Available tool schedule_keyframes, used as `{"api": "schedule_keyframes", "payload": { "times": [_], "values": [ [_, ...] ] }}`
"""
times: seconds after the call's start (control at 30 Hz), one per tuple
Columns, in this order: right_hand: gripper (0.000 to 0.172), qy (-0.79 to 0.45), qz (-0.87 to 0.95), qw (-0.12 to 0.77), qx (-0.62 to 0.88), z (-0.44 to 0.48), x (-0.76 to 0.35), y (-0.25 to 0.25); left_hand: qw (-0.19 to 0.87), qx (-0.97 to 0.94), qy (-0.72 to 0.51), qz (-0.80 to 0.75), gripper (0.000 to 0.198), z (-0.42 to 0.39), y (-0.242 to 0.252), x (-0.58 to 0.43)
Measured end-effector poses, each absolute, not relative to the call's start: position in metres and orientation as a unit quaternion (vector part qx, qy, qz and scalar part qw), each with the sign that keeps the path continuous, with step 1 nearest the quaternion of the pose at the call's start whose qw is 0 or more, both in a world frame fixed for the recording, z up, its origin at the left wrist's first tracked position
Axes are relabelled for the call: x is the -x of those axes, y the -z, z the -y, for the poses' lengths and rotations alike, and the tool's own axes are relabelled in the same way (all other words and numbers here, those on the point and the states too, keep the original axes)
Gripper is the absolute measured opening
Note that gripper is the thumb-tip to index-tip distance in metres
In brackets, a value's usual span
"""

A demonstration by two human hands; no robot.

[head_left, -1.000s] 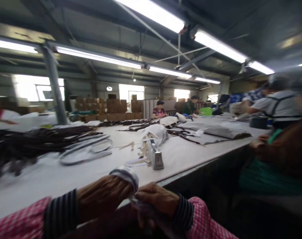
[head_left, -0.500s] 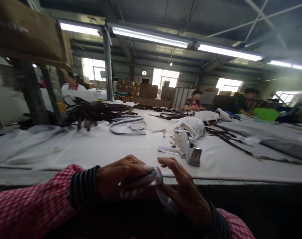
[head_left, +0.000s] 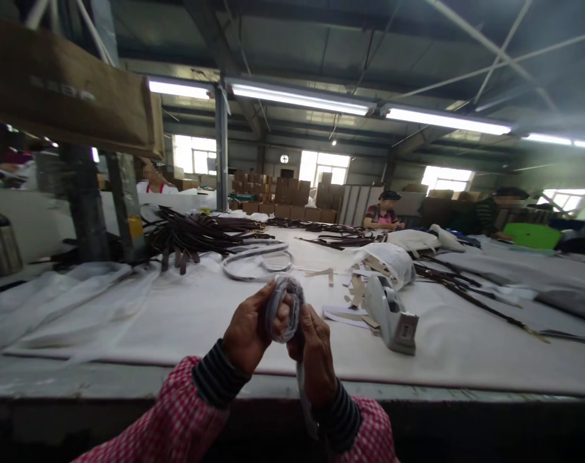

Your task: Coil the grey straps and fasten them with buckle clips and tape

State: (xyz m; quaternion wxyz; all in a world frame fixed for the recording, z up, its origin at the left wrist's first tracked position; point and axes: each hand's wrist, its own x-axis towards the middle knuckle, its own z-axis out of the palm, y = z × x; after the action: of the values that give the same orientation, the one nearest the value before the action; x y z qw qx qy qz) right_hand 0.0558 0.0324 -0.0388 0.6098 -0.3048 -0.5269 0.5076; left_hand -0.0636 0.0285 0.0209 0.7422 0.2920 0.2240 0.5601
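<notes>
A rolled-up grey strap [head_left: 283, 312], covered in clear plastic film, is held upright above the table's front edge. My left hand [head_left: 251, 325] is closed round it, with fingers showing through the hollow middle of the roll. Against the roll's right side, my right hand [head_left: 316, 344] is closed, its thumb and fingers pressed on the strap. A pale tail of plastic or strap hangs below my right hand. To the right on the table stands a grey tape dispenser [head_left: 391, 318], beside paper strips [head_left: 347, 315]. A loose grey looped strap [head_left: 241, 262] lies beyond the roll.
A heap of dark straps [head_left: 200, 228] lies at the back left, near a metal post [head_left: 125, 206]. A white bag [head_left: 391, 260] of card scraps sits behind the dispenser. Grey sheets [head_left: 519, 276] cover the right side. Co-workers [head_left: 385, 212] sit across the table.
Both hands have risen and come together round the roll, which is now turned with its coiled end facing me. The right hand, fingers spread before, has closed on it. The view has tilted up.
</notes>
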Motion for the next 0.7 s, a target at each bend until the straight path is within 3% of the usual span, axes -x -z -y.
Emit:
{"api": "schedule_keyframes", "payload": {
  "times": [0.13,0.37,0.7],
  "values": [
    [0.039,-0.467,0.567,0.603,0.311,-0.029,-0.064,0.041,0.756,-0.273,-0.556,-0.212,0.063,-0.044,-0.004,0.061],
    [0.03,-0.55,0.603,0.507,0.277,-0.02,-0.087,0.041,0.778,-0.323,-0.484,-0.236,0.069,-0.044,0.009,0.062],
    [0.034,-0.427,0.639,0.583,0.264,-0.015,-0.09,0.053,0.673,-0.289,-0.594,-0.333,0.06,-0.021,0.024,0.035]
  ]
}}
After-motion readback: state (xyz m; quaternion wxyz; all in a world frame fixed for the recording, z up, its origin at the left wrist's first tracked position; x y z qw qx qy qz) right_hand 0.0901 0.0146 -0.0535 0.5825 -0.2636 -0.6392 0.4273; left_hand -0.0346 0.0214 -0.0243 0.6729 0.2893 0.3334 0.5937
